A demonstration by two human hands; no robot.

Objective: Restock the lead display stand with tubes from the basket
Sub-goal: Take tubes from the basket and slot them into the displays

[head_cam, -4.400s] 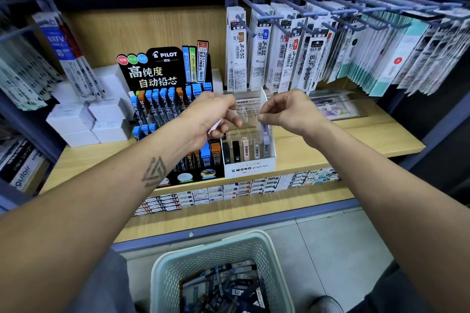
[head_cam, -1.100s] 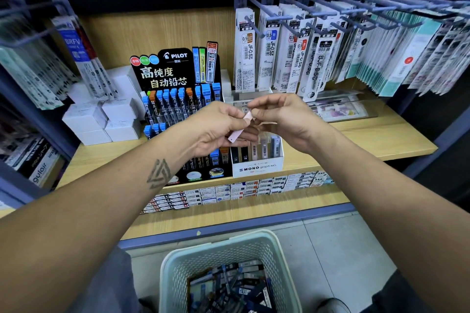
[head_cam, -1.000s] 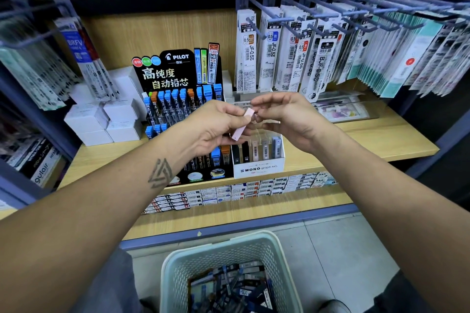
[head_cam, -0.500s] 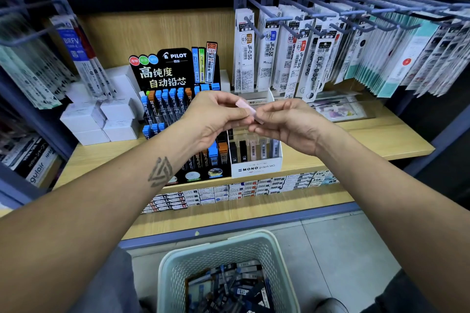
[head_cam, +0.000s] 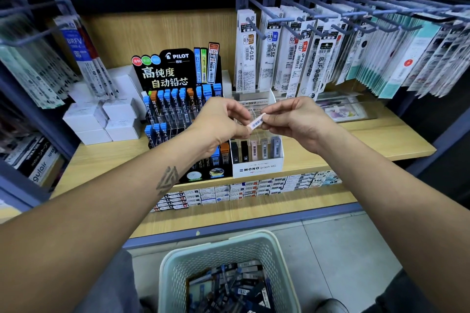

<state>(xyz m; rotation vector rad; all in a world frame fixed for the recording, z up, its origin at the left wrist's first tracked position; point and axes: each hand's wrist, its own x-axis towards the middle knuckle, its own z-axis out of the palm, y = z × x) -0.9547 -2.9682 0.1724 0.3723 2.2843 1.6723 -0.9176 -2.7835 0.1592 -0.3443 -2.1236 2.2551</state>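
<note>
Both hands meet above the white display stand [head_cam: 256,160]. Left hand [head_cam: 218,124] and right hand [head_cam: 297,119] each pinch one end of a pale pink lead tube [head_cam: 256,122], held nearly level with its barcode label facing up.

Stand sits on the shelf [head_cam: 356,140], just right of the black Pilot rack [head_cam: 183,114]. Its near row holds black, pink and grey tubes upright; the tiers behind look mostly clear and open.

Judgement: the step is orienting the tube before slotting. Best to turn it upright, match the pink ones in the near row, let one hand release, and lower it straight into a free slot without knocking its neighbours.

Against half a second ago: the tube has rolled, so the barcode now shows. Hands sit slightly farther apart.

Basket [head_cam: 178,262] on the floor, near side, full of dark tubes.
</note>
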